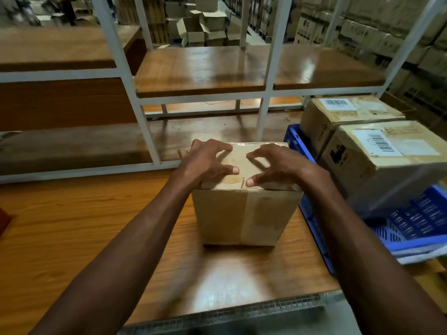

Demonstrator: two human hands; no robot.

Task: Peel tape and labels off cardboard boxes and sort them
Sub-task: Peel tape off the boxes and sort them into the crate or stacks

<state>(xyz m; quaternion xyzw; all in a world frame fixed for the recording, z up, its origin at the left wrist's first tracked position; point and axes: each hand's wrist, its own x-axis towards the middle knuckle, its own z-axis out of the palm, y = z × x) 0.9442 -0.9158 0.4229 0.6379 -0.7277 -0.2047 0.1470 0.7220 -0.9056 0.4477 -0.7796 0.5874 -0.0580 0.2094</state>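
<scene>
No readable print on the small cardboard box [244, 213]; only clear tape [260, 213] running down the middle of its near face and across the top seam. The two larger boxes [377, 165] to the right carry white barcode labels [379, 142]; their text is too small to read, and the side markings are blurred. The small box sits upright on the wooden table [72, 226], near its right edge, just beside a blue plastic crate [423, 223]. Box looks roughly cubic, no clear long axis; its taped seam runs away from the person. Left hand [205, 160] and right hand [280, 165] both rest on the box top, fingers spread and bent, fingertips pressing at the seam, nothing gripped. Behind stand a white metal rack [268, 93] with wooden shelves and a warehouse stacked with cartons [203, 27].
</scene>
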